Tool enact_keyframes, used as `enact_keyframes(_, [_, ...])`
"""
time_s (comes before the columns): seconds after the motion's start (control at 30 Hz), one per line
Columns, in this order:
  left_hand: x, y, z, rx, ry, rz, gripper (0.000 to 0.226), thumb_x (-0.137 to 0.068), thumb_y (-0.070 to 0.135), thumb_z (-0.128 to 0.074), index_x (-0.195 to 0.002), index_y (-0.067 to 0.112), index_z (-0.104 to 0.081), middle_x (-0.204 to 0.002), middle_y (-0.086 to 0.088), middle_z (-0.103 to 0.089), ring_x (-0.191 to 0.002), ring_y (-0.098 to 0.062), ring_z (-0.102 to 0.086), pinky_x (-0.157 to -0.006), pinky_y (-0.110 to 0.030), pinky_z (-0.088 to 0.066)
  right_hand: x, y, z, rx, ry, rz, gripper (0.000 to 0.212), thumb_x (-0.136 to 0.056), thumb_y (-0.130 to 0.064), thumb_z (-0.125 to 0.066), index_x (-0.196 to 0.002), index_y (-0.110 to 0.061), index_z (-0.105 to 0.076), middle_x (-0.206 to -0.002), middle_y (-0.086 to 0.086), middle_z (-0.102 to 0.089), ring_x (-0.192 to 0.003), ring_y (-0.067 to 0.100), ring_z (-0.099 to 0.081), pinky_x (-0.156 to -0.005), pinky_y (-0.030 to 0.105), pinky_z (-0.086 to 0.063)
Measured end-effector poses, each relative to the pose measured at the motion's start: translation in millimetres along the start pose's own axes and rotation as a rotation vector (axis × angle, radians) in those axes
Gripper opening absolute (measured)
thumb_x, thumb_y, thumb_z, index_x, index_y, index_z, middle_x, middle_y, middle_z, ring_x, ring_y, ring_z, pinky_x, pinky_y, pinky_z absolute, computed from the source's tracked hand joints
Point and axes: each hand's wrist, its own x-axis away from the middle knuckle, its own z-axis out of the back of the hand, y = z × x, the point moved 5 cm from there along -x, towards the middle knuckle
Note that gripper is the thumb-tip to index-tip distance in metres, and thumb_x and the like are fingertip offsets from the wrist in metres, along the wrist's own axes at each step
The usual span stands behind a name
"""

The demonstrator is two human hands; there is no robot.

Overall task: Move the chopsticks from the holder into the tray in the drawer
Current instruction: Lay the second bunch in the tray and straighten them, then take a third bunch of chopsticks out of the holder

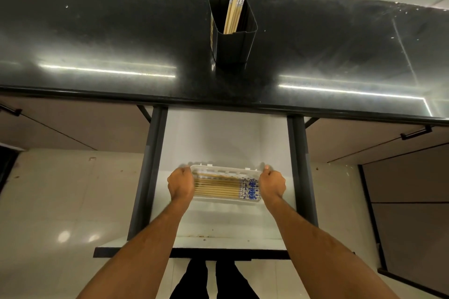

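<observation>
Head view, looking down past your forearms. Between your two hands lay the tray [224, 172], a white slotted plastic one, on the pale floor of the open drawer [218, 138]. A row of chopsticks [218, 187] already lay flat in it, side by side, their blue-patterned ends toward your right hand [272, 183] and their plain tips toward your left hand [181, 183]. Each hand was closed over one short end of the tray, thumbs at its far corners, so you were grasping the tray itself and no chopstick. Holding both ends this way probably served to square or shift the tray in the drawer, or to level the row. Beyond your grip and above it, on the dark countertop [97, 39], stood the black holder [233, 31]. Several remaining chopsticks [237, 0] leaned upright in it, patterned ends up. The task therefore looked partly done: more chopsticks remained to be carried down.
</observation>
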Motion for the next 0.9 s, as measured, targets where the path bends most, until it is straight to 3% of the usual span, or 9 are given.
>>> enact_keyframes(0.1, [3,19,9,-0.112,0.039,-0.160,0.034,-0.108,0.032,-0.042,-0.097,0.011,-0.066,-0.092,-0.007,-0.068,-0.084,-0.022,-0.068,-0.063,-0.026,-0.053,3,-21,9,0.094,0.029,0.139,0.045,-0.108,-0.040,-0.035,-0.089,-0.010,-0.062,-0.082,0.008,-0.068,-0.068,0.016,-0.066,-0.056,0.025,-0.054])
enact_keyframes(0.2, [2,50,18,-0.242,0.088,-0.352,0.032,-0.105,0.030,-0.045,-0.120,0.008,-0.064,-0.114,-0.010,-0.066,-0.102,-0.022,-0.063,-0.087,-0.039,-0.056,6,-56,24,0.143,0.111,0.361,0.033,-0.108,-0.033,-0.040,-0.102,-0.011,-0.064,-0.093,0.005,-0.066,-0.086,0.018,-0.066,-0.078,0.031,-0.058])
enact_keyframes(0.27, [4,80,24,-0.263,0.109,-0.469,0.035,-0.104,0.029,-0.048,-0.132,0.009,-0.058,-0.125,-0.009,-0.063,-0.116,-0.023,-0.059,-0.100,-0.039,-0.050,8,-84,36,0.134,0.180,0.523,0.028,-0.107,-0.031,-0.043,-0.111,-0.012,-0.064,-0.101,0.004,-0.065,-0.094,0.017,-0.063,-0.086,0.030,-0.055])
enact_keyframes(0.4, [11,152,36,-0.235,0.177,-0.722,0.042,-0.102,0.026,-0.052,-0.140,0.007,-0.053,-0.137,-0.011,-0.059,-0.128,-0.025,-0.054,-0.111,-0.038,-0.044,16,-153,69,0.095,0.309,0.864,0.026,-0.105,-0.023,-0.049,-0.118,-0.005,-0.064,-0.110,0.010,-0.067,-0.102,0.020,-0.063,-0.095,0.029,-0.054])
enact_keyframes(0.57, [20,256,50,-0.238,0.282,-0.987,0.039,-0.102,0.022,-0.053,-0.137,0.004,-0.055,-0.131,-0.014,-0.063,-0.123,-0.025,-0.059,-0.112,-0.038,-0.046,21,-247,113,0.101,0.462,1.108,0.027,-0.101,-0.017,-0.057,-0.119,0.002,-0.064,-0.111,0.018,-0.069,-0.104,0.028,-0.066,-0.095,0.033,-0.054])
enact_keyframes(0.67, [29,312,60,-0.239,0.338,-1.093,0.032,-0.101,0.020,-0.053,-0.129,0.005,-0.059,-0.122,-0.012,-0.066,-0.113,-0.023,-0.063,-0.103,-0.027,-0.044,29,-295,138,0.108,0.520,1.207,0.023,-0.100,-0.015,-0.057,-0.115,0.001,-0.065,-0.107,0.017,-0.070,-0.100,0.027,-0.067,-0.092,0.035,-0.057])
enact_keyframes(0.8, [36,372,66,-0.248,0.359,-1.174,0.031,-0.102,0.024,-0.047,-0.126,0.008,-0.059,-0.120,-0.008,-0.064,-0.110,-0.018,-0.060,-0.101,-0.034,-0.050,33,-346,163,0.109,0.541,1.241,0.023,-0.101,-0.014,-0.055,-0.116,0.001,-0.062,-0.110,0.015,-0.067,-0.103,0.028,-0.064,-0.092,0.040,-0.056])
enact_keyframes(0.9, [35,411,66,-0.256,0.351,-1.186,0.036,-0.103,0.025,-0.048,-0.133,0.007,-0.056,-0.128,-0.009,-0.063,-0.117,-0.020,-0.059,-0.105,-0.033,-0.045,26,-383,176,0.129,0.537,1.230,0.027,-0.103,-0.018,-0.053,-0.121,0.001,-0.061,-0.116,0.015,-0.066,-0.109,0.028,-0.061,-0.096,0.040,-0.054])
